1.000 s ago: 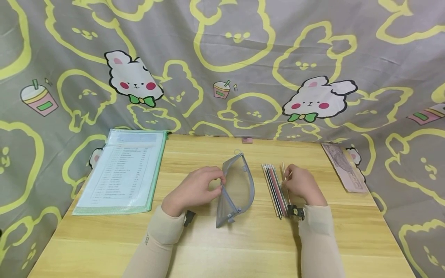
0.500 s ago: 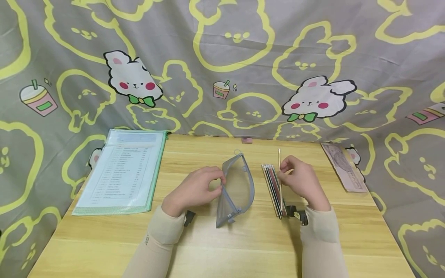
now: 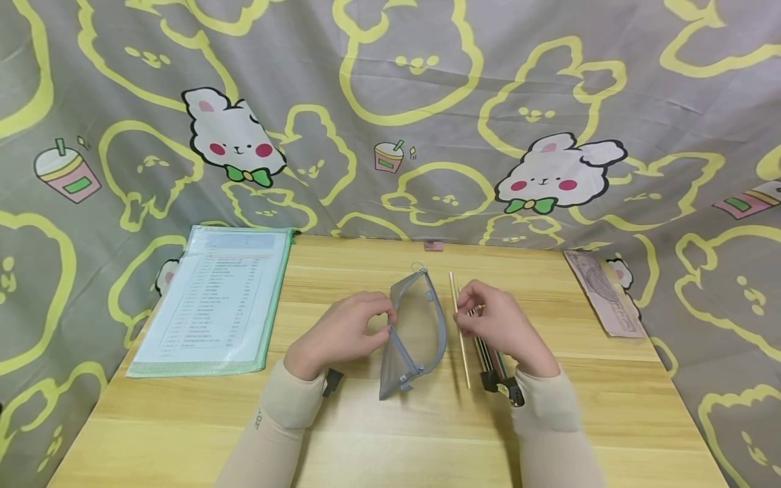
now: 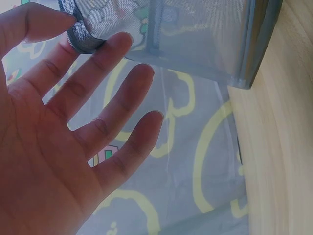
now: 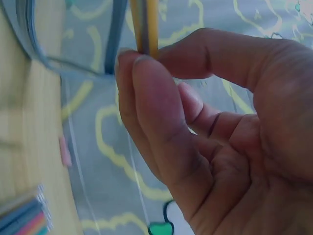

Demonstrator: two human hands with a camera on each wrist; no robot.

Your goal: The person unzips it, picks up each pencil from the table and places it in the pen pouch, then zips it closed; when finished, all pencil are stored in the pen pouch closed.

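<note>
A grey-blue mesh zipper pouch (image 3: 395, 362) stands upright with its mouth spread apart. At its left rim, my left hand (image 3: 342, 331) pinches the edge between thumb and index finger; the other fingers are extended in the left wrist view, beside the pouch wall (image 4: 195, 39). Just right of the pouch, my right hand (image 3: 503, 325) pinches a gold-coloured pencil (image 3: 462, 349) between thumb and fingertips, roughly lengthwise to the pouch. Only part of this pencil (image 5: 145, 22) shows in the right wrist view. Partly hidden under the right hand lies a row of several dark and coloured pencils (image 3: 486, 356).
A clear zip folder (image 3: 210, 305) with green edging and a printed sheet lies at the left. A banknote (image 3: 604, 295) lies at the right edge. A small pink card (image 3: 434, 247) sits at the back, before the patterned grey cloth (image 3: 342, 81).
My right hand has lifted the gold pencil from the right side of the pencil row and moved it left over the row to beside the pouch. My left hand and the pouch have stayed put.
</note>
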